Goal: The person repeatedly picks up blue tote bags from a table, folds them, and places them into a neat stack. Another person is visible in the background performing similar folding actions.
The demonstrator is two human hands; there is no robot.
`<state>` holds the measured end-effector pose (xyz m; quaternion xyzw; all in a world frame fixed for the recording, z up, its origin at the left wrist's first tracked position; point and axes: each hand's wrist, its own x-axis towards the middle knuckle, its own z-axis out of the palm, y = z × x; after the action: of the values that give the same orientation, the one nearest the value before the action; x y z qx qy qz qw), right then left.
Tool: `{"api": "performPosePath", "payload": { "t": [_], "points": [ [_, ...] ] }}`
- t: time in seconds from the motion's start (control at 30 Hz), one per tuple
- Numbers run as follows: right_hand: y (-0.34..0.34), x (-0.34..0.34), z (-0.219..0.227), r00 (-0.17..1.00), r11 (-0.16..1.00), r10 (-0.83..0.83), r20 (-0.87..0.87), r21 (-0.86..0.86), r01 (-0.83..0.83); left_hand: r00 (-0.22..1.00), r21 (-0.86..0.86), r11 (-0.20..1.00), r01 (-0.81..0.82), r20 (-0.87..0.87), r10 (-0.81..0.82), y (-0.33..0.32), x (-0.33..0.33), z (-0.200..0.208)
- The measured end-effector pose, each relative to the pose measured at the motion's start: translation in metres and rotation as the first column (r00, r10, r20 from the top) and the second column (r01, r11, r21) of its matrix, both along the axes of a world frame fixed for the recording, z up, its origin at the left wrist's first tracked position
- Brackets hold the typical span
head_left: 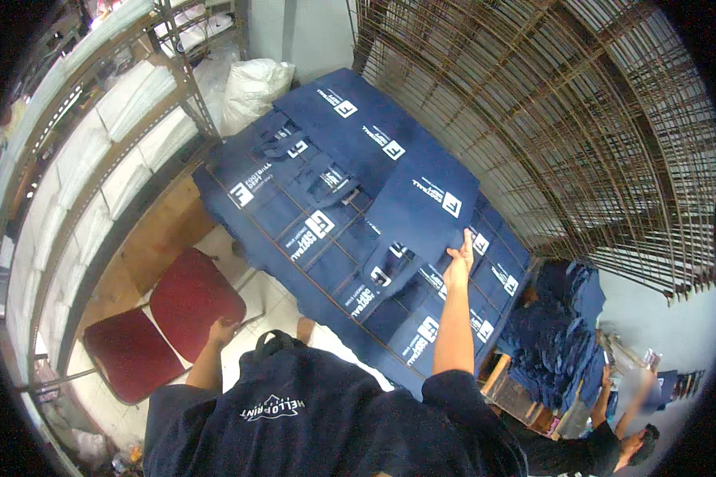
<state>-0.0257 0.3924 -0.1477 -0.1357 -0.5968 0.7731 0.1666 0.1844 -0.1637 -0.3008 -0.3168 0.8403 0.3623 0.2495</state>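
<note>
A broad layer of navy fabric panels [294, 266] with white prints lies across a rack with thin wires or rods ahead of me. My right hand [460, 256] reaches forward to the lower right corner of one navy fabric panel [422, 211]. Its thumb and fingers are at that corner and seem to grip it; the panel overlaps other pieces. My left hand [223, 330] is low on the left, over the edge of a dark red padded chair [195, 298]. Its fingers are too small to make out, and whether it grips the chair is unclear.
Wire racks [533, 103] rise at the right. Metal shelving [95, 151] with white stacks curves along the left. A white sack [256, 91] stands behind the fabric. More navy cloth [553, 334] hangs at the right, near another person [612, 445] with raised arms.
</note>
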Motion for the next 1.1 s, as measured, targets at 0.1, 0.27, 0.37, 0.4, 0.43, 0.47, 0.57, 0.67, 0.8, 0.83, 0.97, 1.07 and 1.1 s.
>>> {"api": "performPosePath", "payload": {
  "t": [0.1,0.27,0.37,0.4,0.43,0.47,0.57,0.67,0.8,0.83,0.97,1.07,1.1],
  "points": [
    [0.004,-0.037,-0.045,0.988,0.992,-0.124,0.095,-0.019,0.126,0.994,0.166,0.981,-0.103,-0.005,0.105,-0.029,0.003,-0.018],
    [0.012,-0.056,-0.055,0.958,0.988,-0.140,0.250,-0.027,0.151,0.994,0.059,0.992,-0.111,-0.020,0.112,-0.041,0.027,-0.013],
    [0.005,-0.059,-0.039,0.950,0.992,-0.113,0.291,-0.019,0.124,0.993,0.035,0.995,-0.093,0.073,0.090,-0.051,0.062,-0.035],
    [0.004,-0.060,-0.035,0.950,0.994,-0.098,0.297,-0.017,0.108,0.992,0.028,0.997,-0.079,0.103,0.075,-0.055,0.069,-0.045],
    [0.004,-0.061,-0.033,0.949,0.995,-0.089,0.301,-0.013,0.097,0.993,0.022,0.998,-0.062,0.103,0.059,-0.052,0.067,-0.043],
    [0.004,-0.063,-0.034,0.949,0.996,-0.087,0.304,0.002,0.091,0.994,0.016,0.999,-0.045,0.104,0.043,-0.049,0.065,-0.042],
    [0.007,-0.066,-0.038,0.944,0.997,-0.074,0.321,-0.006,0.080,0.995,0.095,0.992,-0.085,0.068,0.079,-0.072,0.071,-0.078],
    [0.009,-0.071,-0.051,0.947,0.995,-0.095,0.308,0.015,0.095,0.993,0.144,0.983,-0.111,0.049,0.105,-0.055,0.042,-0.066],
    [0.006,-0.074,-0.058,0.933,0.991,-0.128,0.338,0.077,0.108,0.995,0.029,0.994,0.102,-0.020,-0.101,-0.047,0.024,-0.052],
    [0.004,-0.074,-0.053,0.931,0.993,-0.119,0.344,0.065,0.103,0.997,0.038,0.996,0.082,-0.006,-0.082,-0.044,0.019,-0.046],
    [0.000,-0.072,-0.045,0.921,0.990,-0.121,0.370,0.114,0.084,1.000,0.082,0.997,0.003,-0.004,-0.003,-0.019,-0.001,-0.004],
    [-0.005,-0.070,-0.036,0.928,0.997,-0.066,0.367,0.053,0.050,0.997,0.012,0.997,0.078,0.026,-0.079,-0.017,-0.003,0.004],
    [-0.006,-0.071,-0.035,0.923,0.996,-0.069,0.378,0.079,0.042,0.991,-0.028,0.991,0.127,0.050,-0.126,-0.016,-0.004,0.008]
  ]
}}
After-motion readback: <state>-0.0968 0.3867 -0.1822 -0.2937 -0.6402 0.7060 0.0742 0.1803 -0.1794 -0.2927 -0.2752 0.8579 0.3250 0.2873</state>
